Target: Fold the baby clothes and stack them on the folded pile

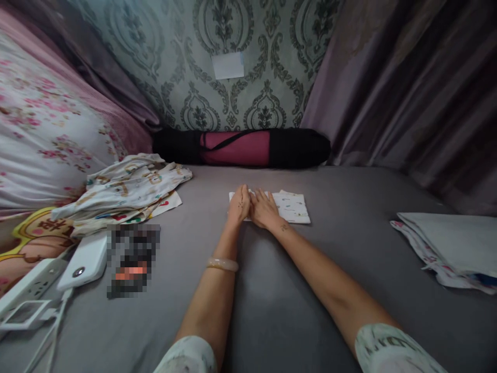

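A small folded white cloth (294,208) with a sparse print lies flat on the grey bed sheet (272,290). My right hand (265,209) rests palm down on its middle, with the fingers stretched out. Beside it, touching or nearly touching, my left hand (239,204) stands on its edge at the cloth's left part, fingers straight and together. A pale bangle (222,264) circles my left forearm. Both hands cover much of the cloth's left half, and the left palm is hidden.
Loose printed clothes (132,181) lie at left, near a white power bank (83,261), a power strip (33,285) and a pixelated dark object (134,259). Folded fabrics (450,243) lie at right. A black and maroon long bag (236,148) lies against the wall.
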Tool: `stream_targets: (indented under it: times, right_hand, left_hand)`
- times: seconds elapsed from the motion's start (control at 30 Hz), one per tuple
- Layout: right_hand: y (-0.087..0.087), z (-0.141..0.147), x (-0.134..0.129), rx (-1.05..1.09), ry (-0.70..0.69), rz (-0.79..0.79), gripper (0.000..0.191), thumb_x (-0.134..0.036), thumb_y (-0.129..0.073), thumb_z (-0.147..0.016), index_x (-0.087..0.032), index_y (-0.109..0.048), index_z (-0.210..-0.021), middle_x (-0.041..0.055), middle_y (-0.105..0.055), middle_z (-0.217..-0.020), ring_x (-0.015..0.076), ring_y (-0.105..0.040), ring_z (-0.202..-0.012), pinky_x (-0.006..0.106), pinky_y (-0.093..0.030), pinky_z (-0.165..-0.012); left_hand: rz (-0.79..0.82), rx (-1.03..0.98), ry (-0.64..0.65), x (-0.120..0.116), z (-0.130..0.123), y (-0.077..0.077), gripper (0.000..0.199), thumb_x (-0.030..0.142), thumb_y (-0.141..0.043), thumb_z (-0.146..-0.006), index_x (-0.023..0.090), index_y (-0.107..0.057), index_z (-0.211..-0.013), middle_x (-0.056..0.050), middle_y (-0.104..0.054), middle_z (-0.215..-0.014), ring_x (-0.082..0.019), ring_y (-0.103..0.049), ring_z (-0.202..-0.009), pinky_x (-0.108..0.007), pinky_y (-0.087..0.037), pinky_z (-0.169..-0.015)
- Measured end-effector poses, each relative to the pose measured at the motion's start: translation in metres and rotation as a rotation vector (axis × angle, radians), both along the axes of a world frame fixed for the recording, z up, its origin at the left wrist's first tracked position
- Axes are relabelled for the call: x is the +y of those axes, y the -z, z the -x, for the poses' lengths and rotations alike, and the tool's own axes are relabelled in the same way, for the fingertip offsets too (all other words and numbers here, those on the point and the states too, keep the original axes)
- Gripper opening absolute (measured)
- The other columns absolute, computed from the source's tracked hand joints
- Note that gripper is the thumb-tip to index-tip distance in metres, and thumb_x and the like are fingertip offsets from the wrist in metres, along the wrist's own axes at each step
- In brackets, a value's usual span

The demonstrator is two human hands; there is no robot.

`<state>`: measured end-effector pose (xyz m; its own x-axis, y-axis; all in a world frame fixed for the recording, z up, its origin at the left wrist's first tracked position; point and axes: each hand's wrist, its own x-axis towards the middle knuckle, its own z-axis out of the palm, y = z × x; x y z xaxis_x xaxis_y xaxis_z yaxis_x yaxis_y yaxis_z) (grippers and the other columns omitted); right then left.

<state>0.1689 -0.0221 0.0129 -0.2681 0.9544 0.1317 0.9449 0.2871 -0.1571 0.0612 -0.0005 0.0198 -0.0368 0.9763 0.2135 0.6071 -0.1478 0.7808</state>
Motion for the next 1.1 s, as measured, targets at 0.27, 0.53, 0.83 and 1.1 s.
stream_targets:
  times: [0.27, 0.53, 0.83, 1.1]
  right_hand:
    - [0.012, 0.015, 0.005, -0.018, -0.024, 0.029, 0.056, -0.03, -0.033, -0.096, -0.014, -0.03, -0.15, 0.0123, -0.028, -0.156, 0.027, -0.022, -0.143, 0.047, -0.011, -0.115]
    - [0.007, -0.013, -0.003, 0.057, 0.093, -0.011, 0.055, -0.034, -0.023, -0.099, -0.01, -0.038, -0.146, 0.0137, -0.031, -0.154, 0.0266, -0.02, -0.144, 0.047, -0.01, -0.116]
    - [0.008, -0.031, -0.003, 0.099, 0.079, 0.075, 0.058, -0.036, -0.02, -0.099, -0.008, -0.034, -0.147, 0.0129, -0.03, -0.155, 0.0236, -0.022, -0.144, 0.041, -0.013, -0.116]
    - [0.015, -0.063, -0.01, 0.041, 0.122, 0.071, 0.062, -0.042, -0.016, -0.099, -0.009, -0.031, -0.149, 0.012, -0.026, -0.156, 0.023, -0.017, -0.145, 0.042, -0.011, -0.117]
  left_hand:
    - [-0.016, -0.022, 0.025, 0.002, 0.001, 0.005, 0.048, 0.039, -0.019, -0.1, 0.017, -0.06, -0.105, -0.012, -0.067, -0.11, -0.022, -0.06, -0.106, -0.034, -0.043, -0.094]
    - [0.001, 0.057, 0.039, 0.003, -0.001, 0.006, 0.05, 0.039, -0.018, -0.099, 0.016, -0.062, -0.108, -0.015, -0.066, -0.115, -0.024, -0.059, -0.111, -0.035, -0.043, -0.094]
    - [-0.003, 0.365, 0.062, 0.004, -0.002, 0.012, 0.048, 0.036, -0.019, -0.101, 0.018, -0.062, -0.112, -0.012, -0.068, -0.113, -0.022, -0.062, -0.108, -0.031, -0.044, -0.092]
    - [-0.041, 0.663, 0.11, -0.001, -0.006, 0.024, 0.045, 0.035, -0.028, -0.099, 0.014, -0.049, -0.133, -0.014, -0.046, -0.145, -0.025, -0.039, -0.136, -0.043, -0.027, -0.112]
